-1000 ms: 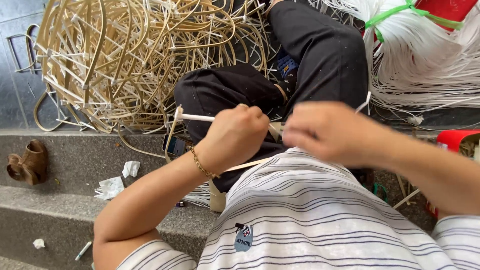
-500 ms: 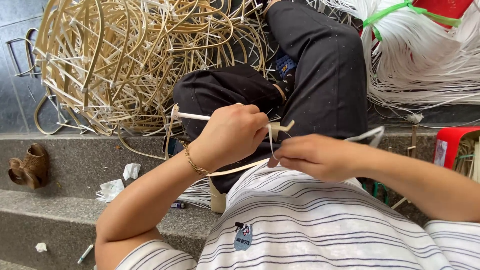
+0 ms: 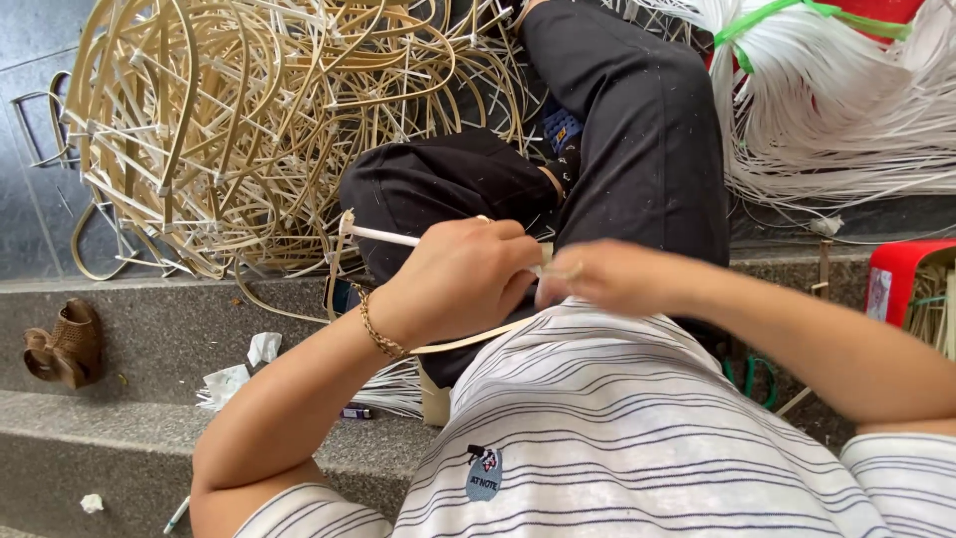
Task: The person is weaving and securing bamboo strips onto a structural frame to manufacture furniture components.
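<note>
The work in hand looks like binding or tying at a joint of thin cane: the left hand (image 3: 463, 284) is closed around a pale rattan strip (image 3: 383, 236) that juts out to the left of the fist, with a second flat strip (image 3: 468, 342) curving away beneath the wrist, where a chain bracelet (image 3: 376, 329) sits. The right hand (image 3: 612, 277) is blurred, pressed close against the left at the fingertips, and seems pinched on a fine strand between them, though the blur keeps me from telling exactly what it grips. The piece being worked sits at chest level, just above the striped shirt (image 3: 617, 438) and in front of the dark-trousered knees (image 3: 637, 149). As a judgement, the next move calls for a short, firm pull with the right hand while the left keeps the strip from twisting. Room is tight: the knees close off the far side, a large tangle of bent cane hoops (image 3: 229, 130) crowds the far left, and a bundle of white strips (image 3: 836, 110) tied with green tape fills the far right. A red stool (image 3: 901, 279) stands at the right edge. The freest space lies to the near left, over the stone steps (image 3: 119, 448), where crumpled paper (image 3: 239, 369) and brown sandals (image 3: 62, 344) lie well apart from the hands.
</note>
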